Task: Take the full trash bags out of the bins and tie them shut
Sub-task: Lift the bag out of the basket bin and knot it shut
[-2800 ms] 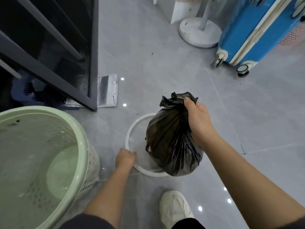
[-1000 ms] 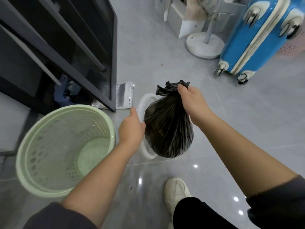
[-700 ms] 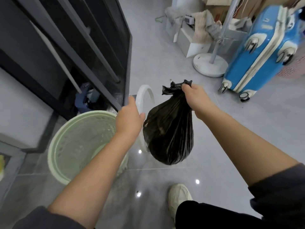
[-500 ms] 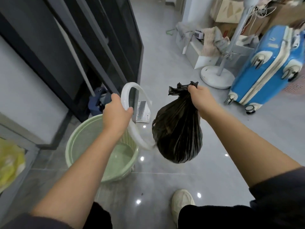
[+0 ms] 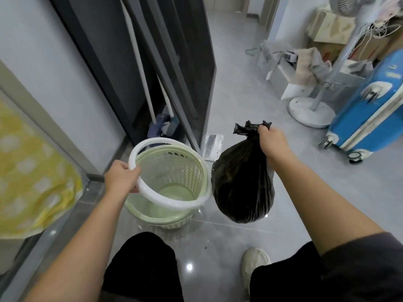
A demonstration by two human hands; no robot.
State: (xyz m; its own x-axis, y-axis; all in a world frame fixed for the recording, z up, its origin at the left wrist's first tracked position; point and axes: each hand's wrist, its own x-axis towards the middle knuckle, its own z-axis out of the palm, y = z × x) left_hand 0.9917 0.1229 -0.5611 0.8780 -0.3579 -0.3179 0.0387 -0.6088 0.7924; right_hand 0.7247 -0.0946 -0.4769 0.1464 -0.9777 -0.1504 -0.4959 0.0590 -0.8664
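black bag [image 5: 242, 182] held aloft, ring [image 5: 174, 204] above bin [image 5: 172, 222]

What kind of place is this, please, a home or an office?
Probably a home, maybe a hallway used for storage: a blue suitcase and a standing fan stand on the grey tiled floor, with cardboard boxes behind.

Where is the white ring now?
Head view, left of centre: the left hand holds the white ring at the mouth of the green bin, left of the black bag.
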